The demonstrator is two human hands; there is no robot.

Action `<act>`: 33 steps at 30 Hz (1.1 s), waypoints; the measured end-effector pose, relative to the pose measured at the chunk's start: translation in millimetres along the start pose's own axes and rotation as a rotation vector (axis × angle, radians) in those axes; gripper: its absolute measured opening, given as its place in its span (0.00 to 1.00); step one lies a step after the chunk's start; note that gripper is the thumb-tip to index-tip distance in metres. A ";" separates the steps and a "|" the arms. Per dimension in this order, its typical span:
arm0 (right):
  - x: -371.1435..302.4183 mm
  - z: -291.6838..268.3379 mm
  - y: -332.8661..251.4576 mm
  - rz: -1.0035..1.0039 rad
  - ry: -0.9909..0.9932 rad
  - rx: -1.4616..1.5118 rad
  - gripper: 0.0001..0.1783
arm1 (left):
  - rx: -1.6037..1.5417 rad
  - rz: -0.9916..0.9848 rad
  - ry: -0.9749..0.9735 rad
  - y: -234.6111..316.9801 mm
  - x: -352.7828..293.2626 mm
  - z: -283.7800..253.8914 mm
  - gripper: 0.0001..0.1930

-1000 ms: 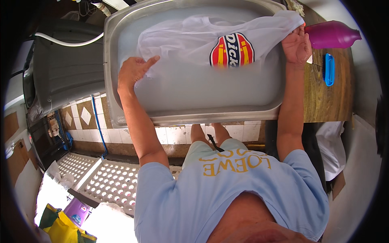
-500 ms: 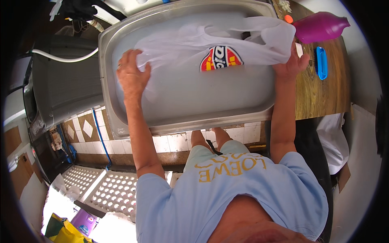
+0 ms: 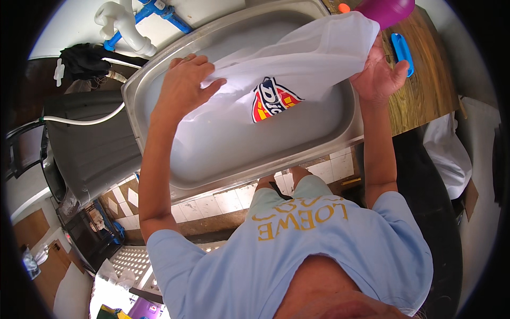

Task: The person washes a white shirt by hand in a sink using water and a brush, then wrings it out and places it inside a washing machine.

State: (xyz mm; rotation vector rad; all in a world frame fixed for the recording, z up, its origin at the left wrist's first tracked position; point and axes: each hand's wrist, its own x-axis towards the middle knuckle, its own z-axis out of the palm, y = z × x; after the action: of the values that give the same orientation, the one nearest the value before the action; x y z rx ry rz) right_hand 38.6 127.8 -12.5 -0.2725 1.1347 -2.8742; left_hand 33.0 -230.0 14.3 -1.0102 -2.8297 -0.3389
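Observation:
A wet white T-shirt stretches across a metal basin of cloudy water, its far right part raised above the surface. On its front is a red, yellow and dark blue printed patch. My left hand bends its fingers round the shirt's left end at the basin's left side, thumb pointing right. At the right rim, my right hand holds up the other end, palm showing and thumb apart. Cloth partly covers its fingers. Some of the shirt's lower cloth lies in the water.
To the right, a wooden table carries a blue brush-like piece and a purple container. White and blue pipes stand behind the basin at the left. A white hose runs over a dark grey surface.
The shirt's right end has been raised and spread, and its printed patch now tilts and sits lower left. My left hand has shifted slightly right. The whole view has turned a little.

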 end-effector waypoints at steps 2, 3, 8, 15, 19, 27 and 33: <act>-0.4 0.9 -6.1 -0.024 -0.143 0.214 0.62 | -0.028 0.045 0.045 13.2 -4.5 -37.2 0.15; -7.3 -3.9 -10.5 -0.041 -0.264 0.362 0.61 | -0.043 0.091 0.064 23.0 -8.3 -52.6 0.16; -67.8 -39.3 -17.3 -0.020 -0.157 0.407 0.59 | -0.274 -0.010 0.004 74.5 -61.4 -49.9 0.14; -106.9 -55.6 3.0 0.166 0.143 0.230 0.52 | -0.519 -0.132 -0.111 103.7 -97.5 22.2 0.12; -85.9 -34.7 -10.4 0.348 0.026 -0.035 0.50 | -0.684 -0.146 -0.147 91.8 -68.5 25.1 0.12; -0.3 107.5 -27.3 0.636 -0.431 -0.644 0.51 | -1.307 0.175 -0.066 78.5 67.8 14.4 0.31; 19.6 156.8 -88.2 0.691 -0.595 -0.897 0.41 | -1.212 0.011 -0.326 70.5 93.2 -2.6 0.50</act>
State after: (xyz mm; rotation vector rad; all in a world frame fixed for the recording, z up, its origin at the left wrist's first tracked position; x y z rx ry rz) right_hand 49.6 84.6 162.9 -0.5571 1.7974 -1.4289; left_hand 6.1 -120.7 46.0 -1.2596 -2.7131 -2.2049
